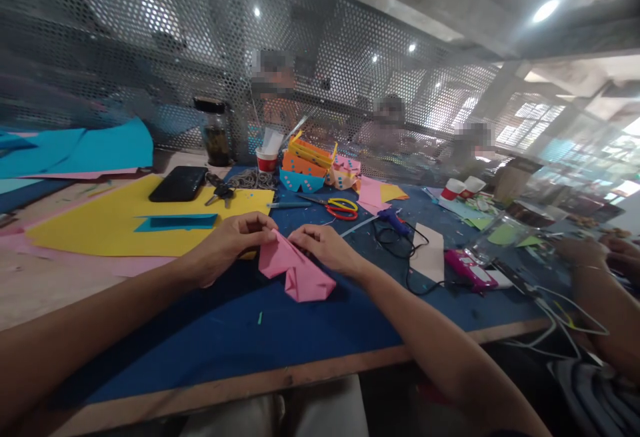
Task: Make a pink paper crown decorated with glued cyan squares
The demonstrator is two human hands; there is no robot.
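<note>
A folded pink paper piece (300, 272) hangs between my two hands, just above the blue table mat (210, 344). With fingers and thumb pinched together, my left hand (227, 245) grips its upper left corner. My right hand (330, 248) holds its upper edge, the fingertips partly hidden behind the paper. The lower part shows several creases and a small folded pocket. Close behind my hands lie red-and-yellow scissors (342, 208) and a blue pen (290, 205). A folded blue paper strip (177, 222) rests on yellow paper (100, 224) to the left.
Behind stand decorated paper pieces (303, 165), a red-and-white cup (267, 158) and a dark jar (215, 132). A phone (179, 184) and keys (220, 189) lie left. A blue glue gun (394, 221) with its cord lies right, near a co-worker's arm (593, 290). Perforated metal screens the back.
</note>
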